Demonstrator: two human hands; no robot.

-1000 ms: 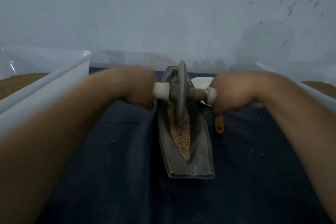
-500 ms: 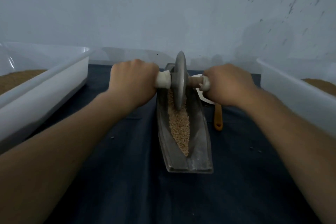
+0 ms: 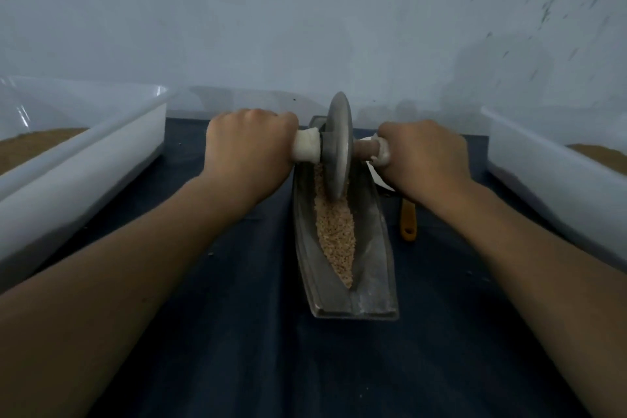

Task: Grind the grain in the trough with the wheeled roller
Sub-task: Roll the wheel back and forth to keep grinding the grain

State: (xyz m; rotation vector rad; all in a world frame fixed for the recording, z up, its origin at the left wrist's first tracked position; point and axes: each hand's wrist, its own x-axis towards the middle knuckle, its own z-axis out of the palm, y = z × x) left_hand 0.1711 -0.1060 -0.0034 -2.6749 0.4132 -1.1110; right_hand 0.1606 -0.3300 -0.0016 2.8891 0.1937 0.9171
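Left hand [image 3: 249, 149] and right hand [image 3: 424, 154] each grasp a handle of the roller [image 3: 337, 146], standing in the trough [image 3: 376, 248] on grain [image 3: 336, 231], near table's far edge. Wheel prob. heavy, stiff; hold both handles.

L hand [image 3: 249, 149], R hand [image 3: 424, 153]: bare; forearms [image 3: 135, 248] bare too.

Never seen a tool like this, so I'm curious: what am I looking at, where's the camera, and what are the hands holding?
The camera is worn on the person's head, so these are their own arms. The left hand and right hand each grip one end of the wheeled roller, a metal disc on an axle. It stands in grain inside a metal trough on a dark cloth. A left tub and right tub flank it; an orange handle lies nearby.
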